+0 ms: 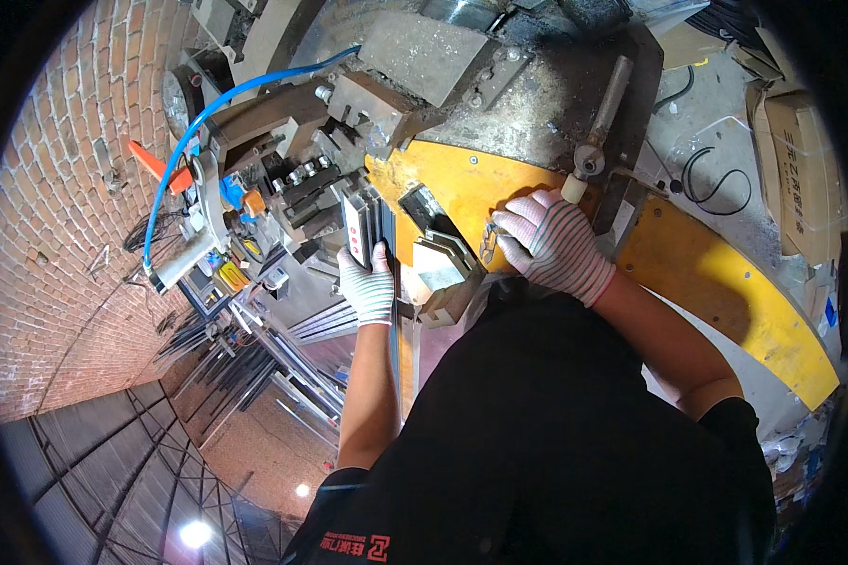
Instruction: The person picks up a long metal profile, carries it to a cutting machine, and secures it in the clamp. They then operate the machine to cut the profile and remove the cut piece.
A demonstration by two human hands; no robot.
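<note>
My left hand (366, 285), in a striped white glove, wraps round the lower end of a dark metal profile (387, 231) with a pale strip along its side. The profile stands against the machine's clamp block (348, 185). My right hand (558, 242), gloved likewise, is closed above the yellow plate (471, 174). At its fingertips shows a small shiny metal piece (487, 243), its exact kind unclear. Just beyond the knuckles is the pale knob of a metal lever (575, 188). An angular metal block (446, 268) sits between my hands.
A blue hose (245, 87) arcs over the machine at left. Several long metal profiles (292, 363) lie beyond my left forearm. At right, a cardboard box (793, 174) and a loose black cable (716, 179) are on the floor. A brick wall (75, 188) rises at left.
</note>
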